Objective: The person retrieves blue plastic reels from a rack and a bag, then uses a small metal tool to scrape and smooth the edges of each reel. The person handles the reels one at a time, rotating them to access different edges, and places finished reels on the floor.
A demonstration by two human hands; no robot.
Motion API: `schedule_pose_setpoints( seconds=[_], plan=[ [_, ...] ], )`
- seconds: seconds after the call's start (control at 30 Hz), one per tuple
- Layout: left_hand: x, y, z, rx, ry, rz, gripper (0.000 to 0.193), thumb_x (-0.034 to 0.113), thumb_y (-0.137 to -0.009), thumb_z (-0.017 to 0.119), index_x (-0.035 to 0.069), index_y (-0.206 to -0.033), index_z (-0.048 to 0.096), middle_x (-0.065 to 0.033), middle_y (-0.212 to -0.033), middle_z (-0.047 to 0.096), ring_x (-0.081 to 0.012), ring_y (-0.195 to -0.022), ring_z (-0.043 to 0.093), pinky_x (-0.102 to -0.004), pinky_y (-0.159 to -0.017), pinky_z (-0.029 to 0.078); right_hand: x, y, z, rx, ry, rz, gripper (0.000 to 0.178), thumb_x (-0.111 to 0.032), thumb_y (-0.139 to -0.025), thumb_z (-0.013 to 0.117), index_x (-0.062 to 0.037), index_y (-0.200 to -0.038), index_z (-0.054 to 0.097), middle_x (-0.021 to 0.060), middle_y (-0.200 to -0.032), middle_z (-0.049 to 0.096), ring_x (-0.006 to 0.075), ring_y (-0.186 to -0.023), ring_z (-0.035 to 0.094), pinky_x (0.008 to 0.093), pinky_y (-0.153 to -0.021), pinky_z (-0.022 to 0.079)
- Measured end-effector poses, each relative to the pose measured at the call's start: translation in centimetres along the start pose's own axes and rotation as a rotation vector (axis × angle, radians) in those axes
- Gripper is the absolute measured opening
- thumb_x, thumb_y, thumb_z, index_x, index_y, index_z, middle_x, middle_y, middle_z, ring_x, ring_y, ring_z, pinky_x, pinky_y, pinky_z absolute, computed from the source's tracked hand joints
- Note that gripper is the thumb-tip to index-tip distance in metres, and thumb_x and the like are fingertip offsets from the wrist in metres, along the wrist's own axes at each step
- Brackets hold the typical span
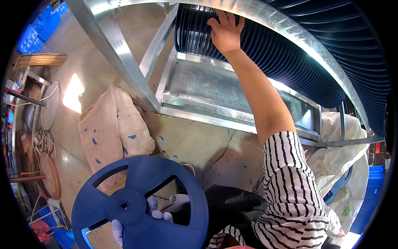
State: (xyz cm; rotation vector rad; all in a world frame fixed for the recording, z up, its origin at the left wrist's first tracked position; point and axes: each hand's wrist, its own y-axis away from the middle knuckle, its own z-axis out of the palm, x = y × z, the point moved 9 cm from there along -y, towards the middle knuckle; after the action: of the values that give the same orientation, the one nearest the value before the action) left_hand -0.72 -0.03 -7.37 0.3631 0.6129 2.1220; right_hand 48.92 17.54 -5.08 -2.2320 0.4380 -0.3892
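Blue reel [133,211]: smooth, matte, plastic-looking; round rim, wide spokes, window-like cutouts, small notched hole at the hub. Sits low in view, in front of the person's body. Left hand [157,214] grips it: pale lavender coverings on the digits, some showing in the right-hand cutout, one along the face below the hub.

Right hand [228,35], bare, reaches up to a row of dark blue discs [286,62], thin, glossy and ribbed, packed edge to edge. Thumb stands away from the spread fingers. Fingertips are hard to make out near the top edge; cannot tell whether they pinch a disc.

Metal rack [207,120]: shiny, square-edged bars, mottled grey tray below the discs. Fisheye bends its upper beam into an arc. Upper discs run out of view at the right; the right forearm covers part of the tray.

Floor: grey concrete, a dark crack, small blue scraps [94,141]. Creased pinkish-tan sheet [112,128] lies left of the rack; its material is unclear. Cloudy plastic bag [331,166] at right, a blue shape dimly visible inside.

Reel's lower edge is cut off. Bare floor lies between reel and rack; the reel's upper-left rim overlaps the sheet in view.
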Motion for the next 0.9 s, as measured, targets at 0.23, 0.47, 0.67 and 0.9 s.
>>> schedule_pose_setpoints(
  seconds=[0.23,0.47,0.67,0.9],
  plan=[
    [-0.2,0.1,1.0,0.062,-0.046,0.071,0.066,0.055,-0.093,0.057,0.012,-0.142,0.048,-0.0183,-0.136,0.053,-0.0351,-0.118,0.058,-0.0501,-0.106,0.047,0.1,-1.0,0.3,-0.063,0.043,0.107,0.009,-0.021,-0.079,0.070,-0.0203,-0.087,0.067,-0.0015,-0.139,0.049,0.0243,-0.133,0.040,0.0679,-0.111,0.016],
    [-0.3,0.7,1.5,0.110,-0.008,0.041,0.066,0.056,-0.094,0.056,0.014,-0.144,0.046,-0.0184,-0.136,0.053,-0.0344,-0.118,0.058,-0.0508,-0.105,0.047,-0.9,-1.9,1.4,-0.048,0.148,0.096,0.012,-0.027,-0.081,0.070,-0.0176,-0.088,0.066,0.0002,-0.142,0.046,0.0243,-0.134,0.039,0.0684,-0.110,0.018],
    [-0.7,0.8,1.9,0.085,0.002,0.068,0.067,0.057,-0.095,0.054,0.015,-0.146,0.042,-0.0183,-0.136,0.052,-0.0362,-0.119,0.057,-0.0529,-0.104,0.048,-2.1,-2.5,-0.6,0.075,-0.129,-0.039,0.030,-0.012,-0.080,0.063,-0.0047,-0.108,0.071,0.0253,-0.123,0.061,0.0460,-0.119,0.052,0.0610,-0.103,0.035],
    [-1.3,1.1,2.2,0.094,0.005,0.118,0.068,0.057,-0.095,0.052,0.015,-0.147,0.042,-0.0186,-0.139,0.050,-0.0334,-0.120,0.058,-0.0512,-0.107,0.046,-1.3,-2.6,-0.4,0.001,0.065,0.030,0.021,-0.026,-0.078,0.070,-0.0158,-0.096,0.065,-0.0001,-0.123,0.055,0.0247,-0.124,0.048,0.0692,-0.106,0.023]
  ],
)
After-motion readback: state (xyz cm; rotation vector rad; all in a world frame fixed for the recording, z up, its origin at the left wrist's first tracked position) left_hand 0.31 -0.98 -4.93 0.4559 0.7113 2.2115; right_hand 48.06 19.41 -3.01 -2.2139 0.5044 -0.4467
